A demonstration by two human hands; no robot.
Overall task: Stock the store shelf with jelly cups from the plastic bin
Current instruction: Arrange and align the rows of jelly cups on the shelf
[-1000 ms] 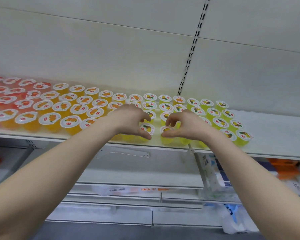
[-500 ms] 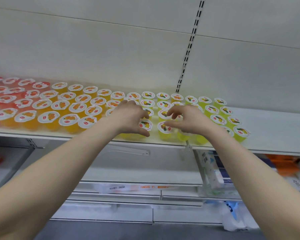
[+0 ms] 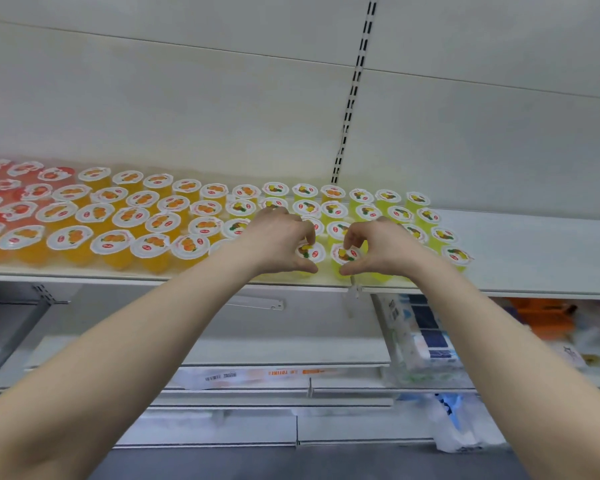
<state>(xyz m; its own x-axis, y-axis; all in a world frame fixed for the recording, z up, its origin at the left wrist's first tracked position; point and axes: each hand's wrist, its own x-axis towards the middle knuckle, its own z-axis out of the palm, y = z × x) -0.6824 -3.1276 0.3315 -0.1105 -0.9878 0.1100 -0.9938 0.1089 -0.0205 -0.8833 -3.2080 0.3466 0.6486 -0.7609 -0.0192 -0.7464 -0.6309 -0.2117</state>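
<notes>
Rows of jelly cups fill the white top shelf: red at the far left, orange cups in the middle, yellow and green ones to the right. My left hand curls round a yellow jelly cup in the front row, thumb under its front side. Beside it, my right hand curls round the neighbouring yellow-green jelly cup in the same way. Both cups stand on the shelf near its front edge. The plastic bin is out of view.
A slotted upright runs up the back wall behind the cups. The right part of the top shelf is bare. Lower shelves hold packaged goods and an orange pack. A plastic bag hangs at the lower right.
Both hands have stayed on the two front-row cups, shifting them slightly along the shelf. The camera view has drifted a little.
</notes>
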